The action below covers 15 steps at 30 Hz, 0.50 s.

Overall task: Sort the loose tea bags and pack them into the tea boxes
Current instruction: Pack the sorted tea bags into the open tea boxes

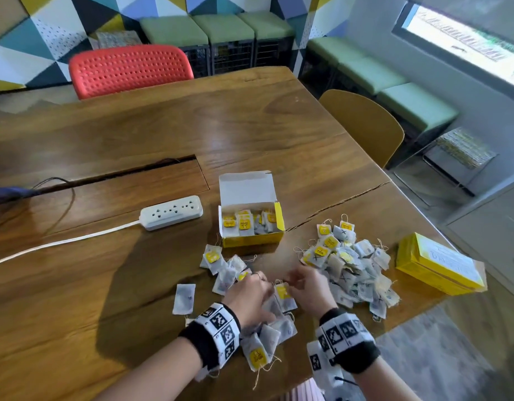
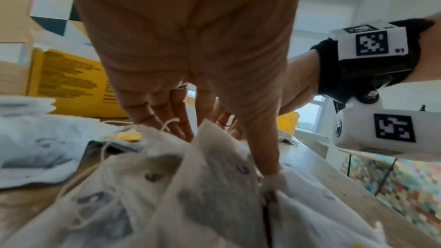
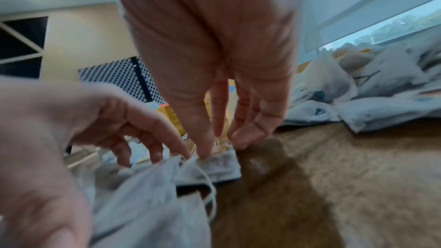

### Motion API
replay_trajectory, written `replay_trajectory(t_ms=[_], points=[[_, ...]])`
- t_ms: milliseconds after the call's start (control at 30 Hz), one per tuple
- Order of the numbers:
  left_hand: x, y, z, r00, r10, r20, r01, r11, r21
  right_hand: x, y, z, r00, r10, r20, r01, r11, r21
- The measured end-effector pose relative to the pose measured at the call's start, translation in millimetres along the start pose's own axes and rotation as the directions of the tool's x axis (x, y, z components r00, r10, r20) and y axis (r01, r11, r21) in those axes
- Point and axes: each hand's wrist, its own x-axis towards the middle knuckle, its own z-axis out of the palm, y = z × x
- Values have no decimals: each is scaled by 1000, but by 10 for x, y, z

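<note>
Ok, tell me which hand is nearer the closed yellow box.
Right. The right hand is beside the big tea bag pile that lies between it and the closed box; the left hand is farther off, across the smaller pile.

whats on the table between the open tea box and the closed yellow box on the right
In the head view, a big heap of loose tea bags lies between the open tea box and the closed yellow box.

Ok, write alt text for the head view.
Two hands, left hand and right hand, sort loose tea bags on a wooden table. Behind them an open yellow box holds packed bags; a closed box lies right.
</note>
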Motion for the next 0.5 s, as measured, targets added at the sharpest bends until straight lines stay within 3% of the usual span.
replay_trajectory(t_ms=[100,167,333,500], points=[[-21,46,38,999,31,17,-34,984,176,-57,25,127,991,-100,85,111,985,-131],[-12,57,44,999,33,5,-33,979,199,-58,26,157,985,-135,105,150,977,-154],[-1,17,62,993,103,-62,-90,980,179,-51,43,174,988,-108,114,127,977,-171],[1,-1,127,961,258,-97,-231,946,226,-38,11,158,987,-95,130,112,985,-129]])
